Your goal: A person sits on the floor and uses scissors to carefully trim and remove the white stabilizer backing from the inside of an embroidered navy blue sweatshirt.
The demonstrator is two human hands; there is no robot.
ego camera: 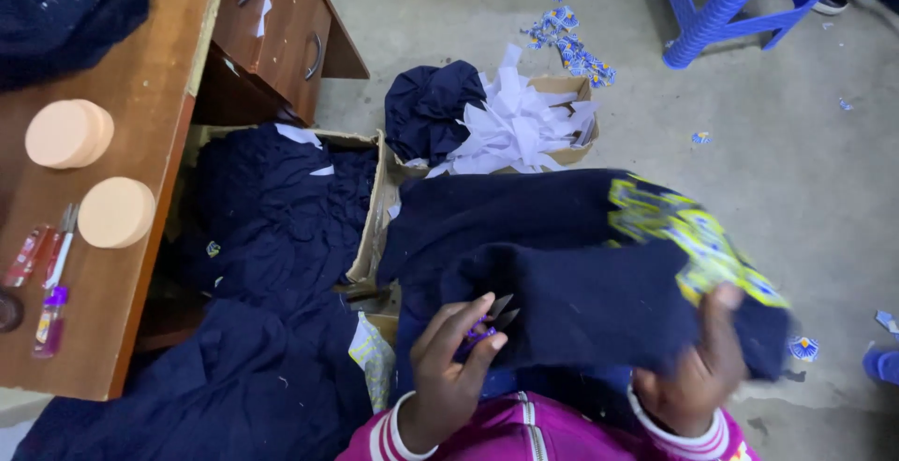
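Left hand [449,358], fingers curled around small purple-handled scissors [492,319] whose blades point up against the cloth. Right hand [698,367], clamped on the lower edge of a folded navy-blue knitted garment [571,274] bearing a yellow-and-blue embroidered badge [693,241]; the thumb lies over the fabric, and the garment spreads across the lap, hiding the floor beneath it. Just left of the hands, a flat cardboard box [375,208] holds a heap of navy cloth [272,208]; more of it spills below. Behind the garment, a smaller cardboard box [576,87] contains white paper scraps [515,129] and a dark bundle. At far left, a wooden bench [140,96] carries two round peach-coloured lids [89,171] and slim pens. Blue badge trimmings [567,44] litter the concrete floor near a blue plastic stool [730,2].
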